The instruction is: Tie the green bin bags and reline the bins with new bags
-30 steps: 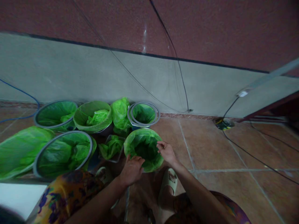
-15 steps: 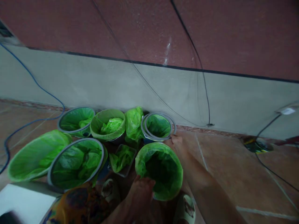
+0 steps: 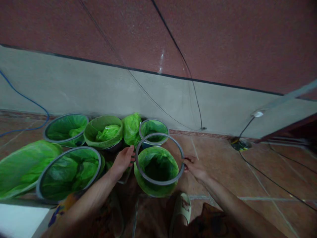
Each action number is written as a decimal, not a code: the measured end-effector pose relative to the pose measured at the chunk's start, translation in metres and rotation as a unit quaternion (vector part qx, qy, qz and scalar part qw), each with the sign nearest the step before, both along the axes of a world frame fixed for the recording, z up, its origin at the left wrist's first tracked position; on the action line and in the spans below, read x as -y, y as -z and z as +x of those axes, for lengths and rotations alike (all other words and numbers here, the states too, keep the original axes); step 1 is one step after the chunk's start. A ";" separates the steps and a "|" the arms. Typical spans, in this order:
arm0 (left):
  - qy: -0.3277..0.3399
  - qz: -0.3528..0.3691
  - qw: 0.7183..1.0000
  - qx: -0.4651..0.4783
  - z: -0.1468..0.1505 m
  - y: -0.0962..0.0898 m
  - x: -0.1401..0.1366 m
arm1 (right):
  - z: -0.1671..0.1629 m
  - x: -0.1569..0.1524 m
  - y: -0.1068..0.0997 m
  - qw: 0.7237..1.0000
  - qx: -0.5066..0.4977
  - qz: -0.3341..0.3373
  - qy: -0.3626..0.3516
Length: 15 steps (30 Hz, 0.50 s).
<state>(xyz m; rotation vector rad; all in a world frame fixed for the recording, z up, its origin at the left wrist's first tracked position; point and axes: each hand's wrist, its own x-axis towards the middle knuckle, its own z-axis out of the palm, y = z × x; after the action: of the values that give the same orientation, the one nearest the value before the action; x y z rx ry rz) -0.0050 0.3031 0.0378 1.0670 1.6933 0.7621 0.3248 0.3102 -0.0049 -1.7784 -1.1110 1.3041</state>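
Observation:
A loose grey bin ring point(image 3: 158, 182) hangs over a bin lined with a green bag point(image 3: 153, 191), which stands between my feet. My right hand point(image 3: 195, 168) pinches the right side of the ring. At the ring's left side is my left hand point(image 3: 123, 161), fingers stretched out and apart; whether they touch the ring I cannot tell. Just behind stands another green-lined bin point(image 3: 162, 126) with a grey ring on its rim. The green liner is folded over the near bin's edge.
More lined bins stand left, among them a large grey-rimmed bin point(image 3: 93, 183) and a bin holding crumpled bags point(image 3: 87, 136). A green bag point(image 3: 131, 127) leans near the wall. A white surface point(image 3: 21, 218) sits lower left. Cables point(image 3: 268, 180) cross the tiled floor at right.
My right hand has lifted the loose ring off the rear bin and brought it over the near bin. My left hand has left the near bin's rim and moved up and left.

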 end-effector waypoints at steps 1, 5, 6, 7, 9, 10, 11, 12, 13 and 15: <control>0.007 -0.032 0.999 0.014 0.000 0.001 -0.006 | 0.000 0.012 0.002 1.000 0.004 -0.001 -0.003; 0.055 -0.111 0.992 -0.013 0.008 0.024 -0.016 | -0.006 0.030 0.021 0.997 0.065 -0.001 -0.040; 0.066 -0.118 0.991 -0.022 0.010 0.032 -0.017 | -0.007 0.030 0.026 0.994 0.100 -0.002 -0.052; 0.076 -0.119 0.989 -0.036 0.012 0.040 -0.018 | -0.008 0.029 0.031 0.988 0.141 -0.002 -0.067; 0.098 -0.108 0.984 -0.100 0.015 0.054 -0.022 | -0.008 0.025 0.040 0.965 0.240 -0.004 -0.104; 0.118 -0.092 0.977 -0.149 0.016 0.059 -0.026 | -0.008 0.024 0.043 0.949 0.291 -0.010 -0.123; 0.143 -0.074 0.966 -0.201 0.018 0.062 -0.029 | -0.008 0.022 0.046 0.933 0.334 -0.020 -0.137; 0.173 -0.058 0.951 -0.250 0.019 0.065 -0.033 | -0.008 0.020 0.048 0.918 0.367 -0.032 -0.148; 0.203 -0.048 0.933 -0.293 0.021 0.067 -0.035 | -0.007 0.017 0.050 0.906 0.392 -0.045 -0.156; 0.250 -0.046 0.901 -0.351 0.026 0.069 -0.038 | -0.007 0.013 0.054 0.892 0.416 -0.063 -0.166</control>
<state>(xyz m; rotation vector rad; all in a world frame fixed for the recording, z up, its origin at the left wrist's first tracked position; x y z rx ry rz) 0.0208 0.3409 -0.0313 1.7501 1.8669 -0.0618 0.3182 0.2967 -0.0592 -2.4132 -1.8866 0.7675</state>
